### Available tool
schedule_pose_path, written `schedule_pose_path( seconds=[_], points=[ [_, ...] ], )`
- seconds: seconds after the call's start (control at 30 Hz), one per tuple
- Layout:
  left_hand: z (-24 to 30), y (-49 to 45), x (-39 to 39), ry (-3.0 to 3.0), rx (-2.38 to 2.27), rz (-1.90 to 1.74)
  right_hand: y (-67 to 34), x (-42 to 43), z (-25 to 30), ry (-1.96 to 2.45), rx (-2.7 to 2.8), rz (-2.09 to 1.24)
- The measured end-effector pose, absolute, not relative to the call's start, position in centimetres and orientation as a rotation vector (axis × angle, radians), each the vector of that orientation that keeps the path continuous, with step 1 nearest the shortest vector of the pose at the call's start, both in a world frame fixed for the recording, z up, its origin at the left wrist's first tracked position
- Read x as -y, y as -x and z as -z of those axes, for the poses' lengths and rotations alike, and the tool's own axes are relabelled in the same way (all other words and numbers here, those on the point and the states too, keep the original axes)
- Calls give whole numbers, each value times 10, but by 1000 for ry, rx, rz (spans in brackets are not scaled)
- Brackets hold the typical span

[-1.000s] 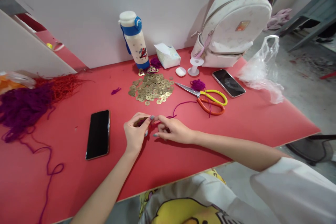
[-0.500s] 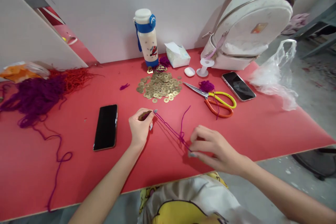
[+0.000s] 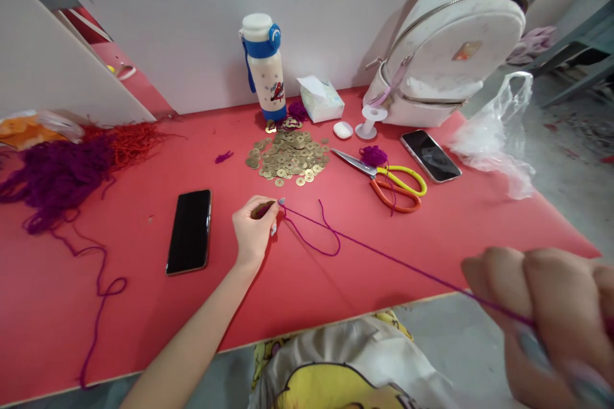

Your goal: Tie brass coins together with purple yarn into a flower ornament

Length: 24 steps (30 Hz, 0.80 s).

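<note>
Between thumb and forefinger, my left hand (image 3: 254, 230) pinches a small bronze coin-like piece (image 3: 262, 209), mostly hidden by the fingers, with purple yarn (image 3: 393, 259) at its edge. The yarn runs taut from there down to the right into my right hand (image 3: 542, 313), which is closed round it, blurred and close to the camera. A slack loop with a loose end lies near the left fingertips. Beyond the left hand spreads a heap of brass coins with holes (image 3: 292, 153).
Scissors (image 3: 378, 179) with yellow and orange handles lie right of the coins. A dark phone (image 3: 190, 230) is left of my left hand. At the back stand a bottle (image 3: 266, 70), a tissue pack (image 3: 322, 104) and a white backpack (image 3: 455, 45). Purple yarn (image 3: 62, 179) is piled far left.
My right hand has moved far to the right and nearer the camera, drawing the yarn out long and straight. The tangle in the yarn has opened into a slack loop. The left hand keeps its pinch.
</note>
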<state>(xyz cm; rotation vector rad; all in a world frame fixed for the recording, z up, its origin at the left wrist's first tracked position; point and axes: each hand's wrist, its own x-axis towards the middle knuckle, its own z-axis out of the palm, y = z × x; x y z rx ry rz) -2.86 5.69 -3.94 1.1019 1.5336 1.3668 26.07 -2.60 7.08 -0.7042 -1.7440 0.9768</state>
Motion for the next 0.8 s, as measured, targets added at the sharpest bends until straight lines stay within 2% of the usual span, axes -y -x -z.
schedule_pose_path(
  seconds=[0.07,0.27,0.47,0.8],
  points=[
    [39,28,-57,-1114,-1520,-1364,-251,12,-66,552,1638,-1043],
    [32,23,-53,-1189,-1437,-1316,-191,-44,-22,968,1946,-841],
    [32,21,-50,-1338,-1400,-1261,-151,-72,30,1007,1950,-859],
    [34,20,-50,-1297,-1365,-1195,-151,-75,46,1012,1774,-854]
  ],
)
